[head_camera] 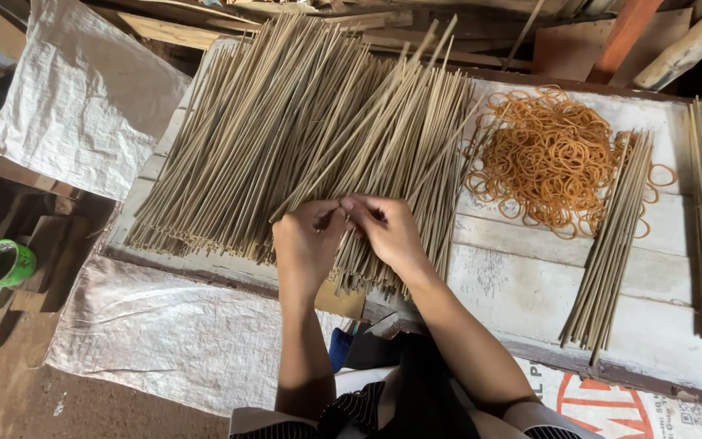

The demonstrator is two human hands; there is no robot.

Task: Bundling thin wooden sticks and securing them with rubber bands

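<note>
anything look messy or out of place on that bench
A few things. Several sticks lie crosswise over the big stick pile, against its grain. The orange rubber bands sit in a loose heap, with a few strays past the small bundle. Both hands pinch sticks at the pile's near edge.

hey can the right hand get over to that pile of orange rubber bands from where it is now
Probably yes. The right hand rests on the big heap of thin sticks, and the rubber bands lie just to its right on the white board, with nothing standing between them.
</note>
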